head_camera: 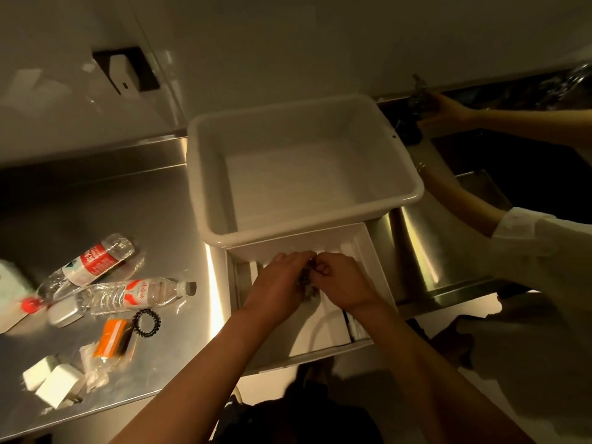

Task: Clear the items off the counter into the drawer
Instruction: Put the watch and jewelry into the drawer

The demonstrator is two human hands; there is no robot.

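Both my hands are over the open white drawer (pixel 368 251). My left hand (pixel 275 283) and my right hand (pixel 342 280) together pinch a small dark item (pixel 306 278), mostly hidden between the fingers. On the steel counter (pixel 96 193) to the left lie two plastic water bottles (pixel 93 262) (pixel 134 294), a black spiral hair tie (pixel 146 322), an orange packet (pixel 112 338), clear wrappers (pixel 93 370), two white blocks (pixel 59 384) (pixel 38 373) and a silver case (pixel 62 312).
A large empty white tub (pixel 205 174) sits on the counter just behind the drawer. Another person's hands (pixel 448 110) work at the sink (pixel 512 168) on the right. A white dispenser (pixel 125 73) is mounted on the wall.
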